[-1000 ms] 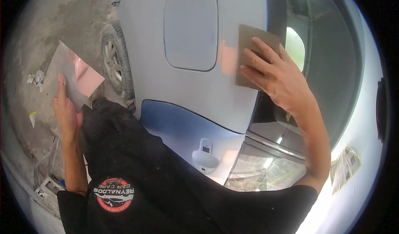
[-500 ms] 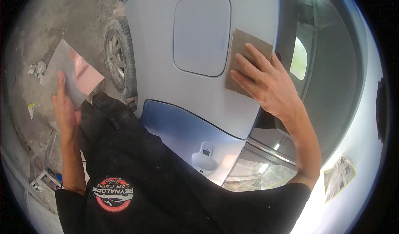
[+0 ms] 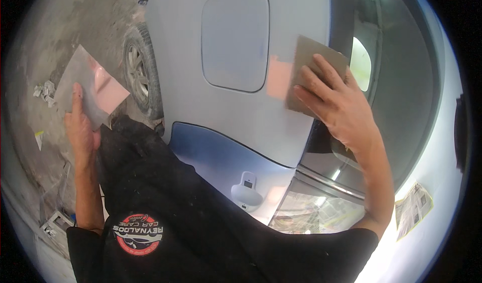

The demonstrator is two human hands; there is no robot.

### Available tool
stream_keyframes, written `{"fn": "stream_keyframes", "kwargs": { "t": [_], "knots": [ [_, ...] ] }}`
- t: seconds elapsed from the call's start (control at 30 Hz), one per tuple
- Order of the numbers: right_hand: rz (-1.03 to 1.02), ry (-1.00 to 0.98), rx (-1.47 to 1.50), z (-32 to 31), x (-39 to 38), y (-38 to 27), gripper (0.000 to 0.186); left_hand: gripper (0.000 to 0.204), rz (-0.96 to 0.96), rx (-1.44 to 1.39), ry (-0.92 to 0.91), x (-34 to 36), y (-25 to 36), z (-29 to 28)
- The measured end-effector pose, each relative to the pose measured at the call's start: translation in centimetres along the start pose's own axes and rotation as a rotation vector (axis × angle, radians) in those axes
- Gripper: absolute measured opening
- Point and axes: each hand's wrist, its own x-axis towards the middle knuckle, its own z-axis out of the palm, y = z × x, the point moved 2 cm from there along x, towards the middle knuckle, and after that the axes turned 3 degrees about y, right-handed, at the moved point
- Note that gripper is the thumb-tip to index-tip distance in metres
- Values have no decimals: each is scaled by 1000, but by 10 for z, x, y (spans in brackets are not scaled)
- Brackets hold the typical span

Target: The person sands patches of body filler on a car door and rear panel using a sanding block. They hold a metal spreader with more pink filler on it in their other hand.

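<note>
In my left hand (image 3: 82,132) is a flat square grey plate (image 3: 74,77), my index finger stretched along its face. Glossy pink body filler (image 3: 113,94) covers its right corner. My right hand (image 3: 341,107) holds a thin brownish-grey square spreader (image 3: 310,57), fingers spread over its face; the thumb is mostly hidden. The spreader lies at the right edge of the car's grey rear body panel (image 3: 216,109), partly overlapping the dark window. A smooth pink filler patch (image 3: 279,77) shows on the panel, between the spreader and the fuel door (image 3: 235,39).
The car's wheel (image 3: 139,69) is left of the panel, above a rough concrete floor (image 3: 85,17) with crumpled paper (image 3: 45,90). A blue-shaded door with a handle recess (image 3: 247,196) sits below. Paper masking (image 3: 414,207) is at the right; the rear window (image 3: 401,82) curves beside my right arm.
My right hand and the spreader have moved right across the panel, uncovering the pink filler patch. The left hand with the plate has shifted only slightly, along with the view.
</note>
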Motion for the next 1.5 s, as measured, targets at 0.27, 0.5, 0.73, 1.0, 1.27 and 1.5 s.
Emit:
{"fn": "stream_keyframes", "kwargs": {
  "t": [0.27, 0.5, 0.73, 1.0, 1.27, 1.5],
  "knots": [
    [-10, 39, 96, 1, 14, -11, 35, 50, 33, 59, 8, 2, -3, -1],
    [-24, 81, 52, 10, 27, -18, 31, 46, 57, 43, 63, -1, -1, -6],
    [-36, 29, 54, 11, 31, -14, 31, 51, 10, 60, 37, 1, -2, -8],
    [-28, 21, 56, 18, 29, -13, 35, 50, -10, 60, 34, 0, -1, -5],
    [-9, -24, 49, 9, 7, -4, 40, 45, 32, 56, 14, -2, -1, 12],
    [42, -45, 11, -8, -26, 8, 36, 45, 9, 43, -38, -1, -3, 29]
  ]
}}
